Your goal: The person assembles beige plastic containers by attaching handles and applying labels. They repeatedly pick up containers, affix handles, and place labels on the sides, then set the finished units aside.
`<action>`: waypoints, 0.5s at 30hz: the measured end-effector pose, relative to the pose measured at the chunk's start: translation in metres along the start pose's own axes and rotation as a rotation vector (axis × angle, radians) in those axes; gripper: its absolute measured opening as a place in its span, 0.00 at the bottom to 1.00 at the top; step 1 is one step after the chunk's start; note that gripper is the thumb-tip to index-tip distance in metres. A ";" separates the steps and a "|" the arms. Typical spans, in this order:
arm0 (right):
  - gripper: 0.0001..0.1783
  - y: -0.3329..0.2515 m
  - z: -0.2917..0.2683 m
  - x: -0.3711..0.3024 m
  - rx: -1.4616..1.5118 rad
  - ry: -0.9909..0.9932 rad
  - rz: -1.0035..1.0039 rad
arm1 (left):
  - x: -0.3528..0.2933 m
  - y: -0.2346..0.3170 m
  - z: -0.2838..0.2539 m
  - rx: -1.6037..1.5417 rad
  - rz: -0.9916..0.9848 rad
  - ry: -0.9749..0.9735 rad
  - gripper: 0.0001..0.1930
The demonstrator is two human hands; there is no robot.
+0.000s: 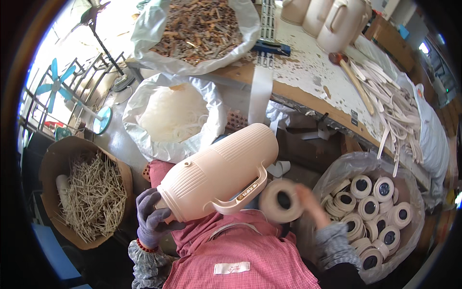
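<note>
A chipped white workbench lies at one o'clock. Your purple-gloved left hand, at eight, grips the central ribbed pale-pink plastic jug; your right hand, at four, holds a thick cream ring.

Two hands — one mallet

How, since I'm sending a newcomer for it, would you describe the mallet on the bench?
Find the white-topped bench at upper right. Beside its heap of pale strips lies the mallet, set apart by a dark reddish head and long wooden handle.
</note>
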State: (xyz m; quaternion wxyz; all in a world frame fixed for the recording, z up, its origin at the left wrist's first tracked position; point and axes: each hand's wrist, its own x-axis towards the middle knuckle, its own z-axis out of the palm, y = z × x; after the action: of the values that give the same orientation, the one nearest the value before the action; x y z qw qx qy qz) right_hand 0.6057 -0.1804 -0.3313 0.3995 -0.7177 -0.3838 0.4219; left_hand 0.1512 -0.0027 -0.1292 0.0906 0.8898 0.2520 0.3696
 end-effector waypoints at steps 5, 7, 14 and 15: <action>0.19 -0.095 0.061 -0.035 -0.582 0.327 -0.455 | -0.033 -0.010 0.004 -0.195 -0.562 0.429 0.25; 0.21 -0.102 0.057 -0.055 -0.287 -0.094 -0.383 | -0.057 -0.028 0.008 -0.441 -0.930 0.621 0.24; 0.23 -0.100 0.043 -0.006 0.016 -0.041 -0.176 | -0.099 -0.054 0.018 -0.042 -0.848 0.491 0.16; 0.23 -0.122 0.035 0.016 0.143 -0.089 -0.221 | -0.099 -0.055 0.023 -0.076 -0.845 0.498 0.15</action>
State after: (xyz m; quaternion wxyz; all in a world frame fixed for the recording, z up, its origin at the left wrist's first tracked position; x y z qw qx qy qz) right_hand 0.5535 -0.1107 -0.2375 0.4761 -0.6214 -0.4468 0.4330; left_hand 0.0866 -0.0061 -0.2255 0.2020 0.5903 0.5913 0.5110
